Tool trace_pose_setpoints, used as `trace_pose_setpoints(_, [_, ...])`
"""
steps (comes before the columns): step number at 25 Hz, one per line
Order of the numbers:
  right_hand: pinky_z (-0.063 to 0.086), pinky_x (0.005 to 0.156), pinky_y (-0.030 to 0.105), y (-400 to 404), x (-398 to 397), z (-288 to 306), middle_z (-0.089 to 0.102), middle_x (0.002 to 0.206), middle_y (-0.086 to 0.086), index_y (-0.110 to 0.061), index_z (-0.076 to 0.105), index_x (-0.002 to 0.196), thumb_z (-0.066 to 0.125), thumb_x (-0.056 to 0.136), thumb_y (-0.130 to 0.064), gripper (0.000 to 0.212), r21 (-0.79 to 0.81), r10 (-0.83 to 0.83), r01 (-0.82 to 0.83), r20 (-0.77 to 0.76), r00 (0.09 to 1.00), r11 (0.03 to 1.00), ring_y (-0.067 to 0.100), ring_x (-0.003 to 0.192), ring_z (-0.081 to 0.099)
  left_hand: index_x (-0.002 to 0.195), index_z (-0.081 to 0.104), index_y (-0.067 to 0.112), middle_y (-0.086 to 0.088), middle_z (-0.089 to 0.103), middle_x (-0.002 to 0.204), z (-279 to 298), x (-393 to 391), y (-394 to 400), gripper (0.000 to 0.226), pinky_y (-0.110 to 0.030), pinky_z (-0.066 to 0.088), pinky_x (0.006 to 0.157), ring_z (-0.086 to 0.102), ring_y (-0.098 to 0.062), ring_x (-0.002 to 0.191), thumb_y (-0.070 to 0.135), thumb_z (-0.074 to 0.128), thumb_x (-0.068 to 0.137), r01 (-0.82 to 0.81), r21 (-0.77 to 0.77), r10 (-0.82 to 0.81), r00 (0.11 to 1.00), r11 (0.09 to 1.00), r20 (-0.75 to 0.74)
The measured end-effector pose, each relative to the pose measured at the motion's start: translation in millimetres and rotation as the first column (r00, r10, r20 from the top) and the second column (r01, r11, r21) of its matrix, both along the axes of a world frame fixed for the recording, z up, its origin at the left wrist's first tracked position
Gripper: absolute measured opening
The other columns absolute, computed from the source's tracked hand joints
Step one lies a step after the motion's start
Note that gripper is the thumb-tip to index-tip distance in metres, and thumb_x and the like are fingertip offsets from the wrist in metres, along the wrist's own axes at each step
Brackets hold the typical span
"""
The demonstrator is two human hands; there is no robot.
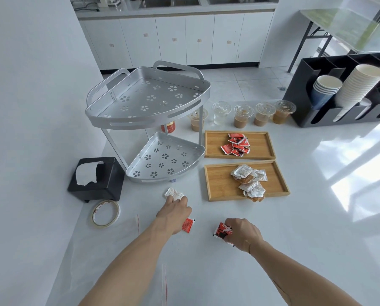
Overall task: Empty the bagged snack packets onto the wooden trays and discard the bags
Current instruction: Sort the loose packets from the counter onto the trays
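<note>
Two wooden trays lie right of centre. The far tray (213,144) holds a heap of red packets (236,144). The near tray (217,182) holds white and brown packets (249,181). My left hand (173,212) reaches over the counter with its fingertips on a loose white packet (173,193); a small red packet (188,225) lies under its palm edge. My right hand (243,234) is closed on a red packet (222,231). Two clear bags with red seal strips lie flat on the counter, one (131,224) by my left forearm, one (162,281) between my arms.
A silver two-tier corner rack (147,120) stands behind my left hand. A black tissue box (96,180) and a tape roll (105,214) are at the left. Several lidded drink cups (243,115) line up behind the trays; a black cup holder (339,91) is at the right.
</note>
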State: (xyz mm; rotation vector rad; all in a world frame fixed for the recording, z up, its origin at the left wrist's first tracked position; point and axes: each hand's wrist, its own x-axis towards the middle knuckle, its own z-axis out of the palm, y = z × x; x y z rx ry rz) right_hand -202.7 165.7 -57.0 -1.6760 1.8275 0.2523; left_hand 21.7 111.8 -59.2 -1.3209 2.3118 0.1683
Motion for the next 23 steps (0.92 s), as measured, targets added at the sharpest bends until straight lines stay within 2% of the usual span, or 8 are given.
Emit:
trace_pose_setpoints(3, [0.04,0.067,0.027,6.8,-7.6,2.0,0.066,0.105,0.003,-0.023,0.061,0.11,0.062,0.082,-0.027,0.028,0.017,0.026,-0.026,-0.022,0.999,1.0,0.026,0.093,0.064,0.103,0.06,0.012,-0.007,0.04,0.115,-4.5,-1.4,-0.9,0.045,-0.044,0.046,0.096,0.04,-0.031,0.082,-0.013,0.059,0.066,-0.026,0.025,0.026,1.0,0.999,-0.015])
trace_pose_setpoints(6, [0.039,0.068,0.028,9.2,-25.1,5.9,0.062,0.102,0.003,-0.02,0.061,0.111,0.059,0.085,-0.029,0.028,0.04,0.071,-0.069,-0.043,0.997,0.997,0.028,0.098,0.063,0.108,0.061,0.011,-0.007,0.049,0.116,9.1,-18.7,0.8,0.04,-0.041,0.038,0.1,0.054,-0.034,0.098,-0.012,0.055,0.076,-0.032,0.025,0.033,0.999,0.999,-0.029])
trace_pose_setpoints(9, [0.043,0.072,0.029,3.5,-50.5,10.4,0.065,0.118,0.005,-0.021,0.06,0.12,0.056,0.088,-0.026,0.033,0.056,0.119,-0.115,-0.077,0.99,0.992,0.028,0.108,0.062,0.112,0.06,0.015,-0.009,0.062,0.118,24.0,-40.3,-0.3,0.031,-0.036,0.036,0.09,0.058,-0.033,0.109,-0.002,0.051,0.087,-0.121,0.057,0.126,0.987,0.991,-0.103])
trace_pose_setpoints(11, [0.042,0.072,0.029,-2.5,-72.9,14.5,0.065,0.119,0.005,-0.022,0.06,0.12,0.055,0.088,-0.023,0.032,0.06,0.13,-0.125,-0.096,0.987,0.99,0.028,0.109,0.061,0.115,0.058,0.018,-0.01,0.062,0.119,29.9,-54.6,-2.1,0.03,-0.034,0.038,0.078,0.06,-0.033,0.108,0.004,0.052,0.089,-0.216,0.115,0.234,0.957,0.97,-0.169])
trace_pose_setpoints(13, [0.04,0.069,0.028,-11.5,-95.8,19.6,0.065,0.115,0.005,-0.022,0.062,0.115,0.055,0.087,-0.02,0.029,0.062,0.137,-0.131,-0.112,0.984,0.989,0.027,0.107,0.062,0.117,0.057,0.02,-0.009,0.062,0.119,37.7,-68.3,-5.0,0.034,-0.033,0.039,0.072,0.06,-0.032,0.104,0.003,0.053,0.088,-0.288,0.172,0.322,0.922,0.942,-0.216])
trace_pose_setpoints(17, [0.044,0.07,0.028,-39.5,-139.1,38.3,0.066,0.111,0.003,-0.022,0.063,0.114,0.056,0.085,-0.022,0.029,0.044,0.151,-0.146,-0.133,0.98,0.988,0.025,0.105,0.062,0.11,0.061,0.02,-0.012,0.065,0.111,56.4,-94.8,-21.4,0.041,-0.033,0.047,0.065,0.063,-0.029,0.089,-0.005,0.05,0.08,-0.373,0.246,0.436,0.851,0.895,-0.293])
trace_pose_setpoints(20, [0.048,0.076,0.031,-67.5,-164.5,54.7,0.067,0.112,0.003,-0.023,0.063,0.116,0.06,0.085,-0.025,0.031,-0.002,0.154,-0.155,-0.122,0.981,0.988,0.024,0.104,0.062,0.108,0.063,0.021,-0.011,0.062,0.115,67.1,-110.7,-42.1,0.043,-0.036,0.056,0.067,0.064,-0.027,0.093,-0.006,0.048,0.079,-0.428,0.343,0.533,0.783,0.836,-0.321])
trace_pose_setpoints(23, [0.045,0.069,0.028,-100.4,-186.9,69.2,0.068,0.107,0.003,-0.027,0.064,0.113,0.065,0.081,-0.027,0.032,-0.051,0.165,-0.171,-0.103,0.981,0.984,0.023,0.096,0.062,0.109,0.065,0.022,-0.008,0.062,0.12,78.7,-126.2,-70.0,0.044,-0.029,0.053,0.059,0.061,-0.023,0.095,-0.007,0.053,0.078,-0.453,0.384,0.577,0.75,0.804,-0.323])
